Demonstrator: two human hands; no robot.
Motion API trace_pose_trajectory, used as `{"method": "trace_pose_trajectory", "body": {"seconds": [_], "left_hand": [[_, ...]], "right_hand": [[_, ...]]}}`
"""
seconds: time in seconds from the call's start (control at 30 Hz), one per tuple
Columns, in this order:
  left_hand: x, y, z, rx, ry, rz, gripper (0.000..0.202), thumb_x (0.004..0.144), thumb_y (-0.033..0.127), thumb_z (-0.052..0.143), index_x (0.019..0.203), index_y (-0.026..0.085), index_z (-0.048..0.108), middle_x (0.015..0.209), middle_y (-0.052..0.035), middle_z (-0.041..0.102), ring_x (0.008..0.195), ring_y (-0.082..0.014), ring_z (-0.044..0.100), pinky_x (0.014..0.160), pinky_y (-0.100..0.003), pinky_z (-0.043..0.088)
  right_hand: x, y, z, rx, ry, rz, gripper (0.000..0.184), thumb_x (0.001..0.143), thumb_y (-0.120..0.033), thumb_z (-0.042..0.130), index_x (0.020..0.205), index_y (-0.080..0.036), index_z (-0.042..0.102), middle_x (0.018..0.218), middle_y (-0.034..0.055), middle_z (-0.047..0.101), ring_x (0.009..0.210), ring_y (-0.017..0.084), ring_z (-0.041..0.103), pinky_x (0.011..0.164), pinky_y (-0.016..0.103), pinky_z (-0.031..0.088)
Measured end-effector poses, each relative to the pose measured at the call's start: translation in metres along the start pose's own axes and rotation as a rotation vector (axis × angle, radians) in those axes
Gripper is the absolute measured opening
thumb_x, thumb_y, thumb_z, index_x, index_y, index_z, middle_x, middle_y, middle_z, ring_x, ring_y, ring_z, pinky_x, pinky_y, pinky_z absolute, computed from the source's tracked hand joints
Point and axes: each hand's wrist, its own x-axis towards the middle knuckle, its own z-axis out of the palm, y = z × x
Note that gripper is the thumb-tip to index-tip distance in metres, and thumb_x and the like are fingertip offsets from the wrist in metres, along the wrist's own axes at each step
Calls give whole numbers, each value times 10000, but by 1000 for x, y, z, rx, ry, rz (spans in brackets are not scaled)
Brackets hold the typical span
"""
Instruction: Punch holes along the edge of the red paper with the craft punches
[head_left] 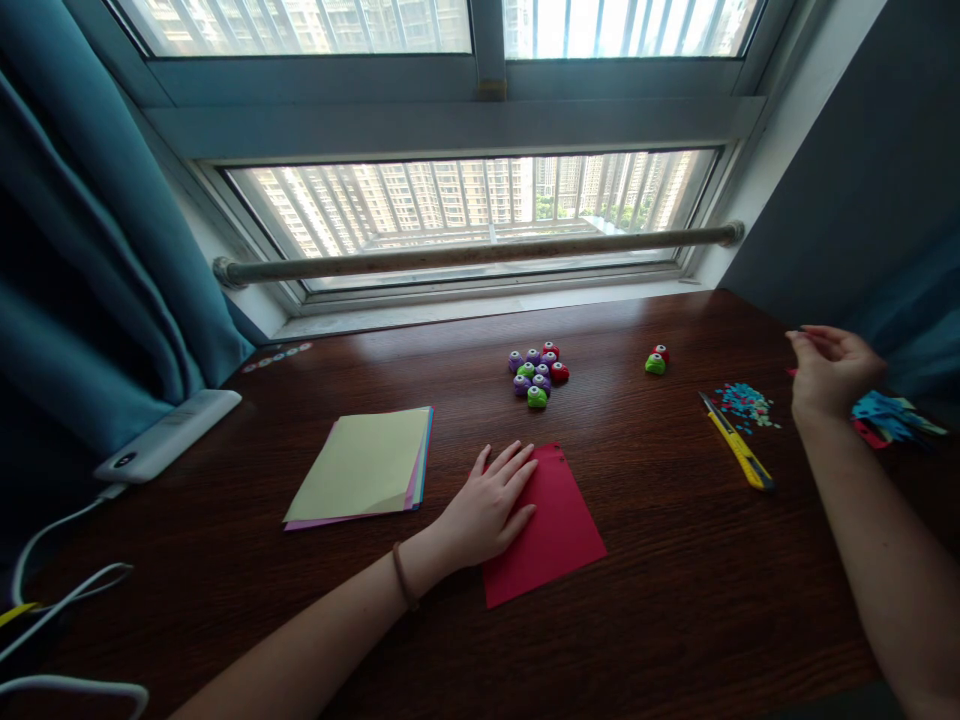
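My left hand (495,505) lies flat with fingers spread on a sheet of red paper (559,545). Small dark marks show along the sheet's top edge. Off to the right, my right hand (836,370) is raised over the table with its fingertips pinched together; what they hold, if anything, is too small to make out. Near that hand are tiny blue and pale paper bits (744,405), a yellow utility knife (739,445) with its blade out, and a heap of coloured paper strips (892,415), partly behind the wrist.
A stack of coloured paper (360,460) lies left of the red sheet. Several small purple, green and red pieces with white-ringed tops (538,372) stand further back, with two more (657,360) to their right. A white power bank (169,435) with a cable lies far left, by the curtain.
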Motion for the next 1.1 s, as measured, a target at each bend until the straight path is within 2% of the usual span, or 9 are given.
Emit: {"method": "trace_pose_trajectory", "body": {"seconds": [0.27, 0.43, 0.67, 1.1], "left_hand": [[0, 0, 1, -9, 15, 5, 482, 913, 308, 418, 1365, 163, 338, 1462, -113, 276, 1361, -269, 181, 1084, -558, 160], [0, 0, 1, 1, 1, 1, 481, 918, 312, 408, 1367, 159, 330, 1469, -107, 260, 1364, -265, 168, 1085, -560, 151], [0, 0, 1, -4, 12, 0, 483, 912, 310, 418, 1364, 161, 339, 1464, -120, 267, 1360, -272, 182, 1081, -559, 160], [0, 0, 0, 17, -24, -10, 479, 926, 323, 390, 1371, 160, 318, 1480, -96, 229, 1371, -257, 145, 1087, -555, 143]], "right_hand": [[-1, 0, 0, -21, -7, 27, 297, 622, -208, 717, 903, -124, 669, 799, 80, 681, 775, 238, 666, 733, 340, 546], [-2, -3, 1, 43, -17, 28, 288, 630, -202, 691, 904, -113, 667, 812, 98, 689, 786, 234, 672, 746, 330, 543], [-1, -3, 1, 20, -26, 59, 274, 643, -155, 652, 914, -118, 646, 834, 99, 692, 798, 226, 673, 764, 333, 542], [-3, -4, -2, 65, -29, 7, 310, 626, -119, 660, 935, -108, 654, 799, 109, 695, 760, 240, 677, 719, 321, 548]]}}
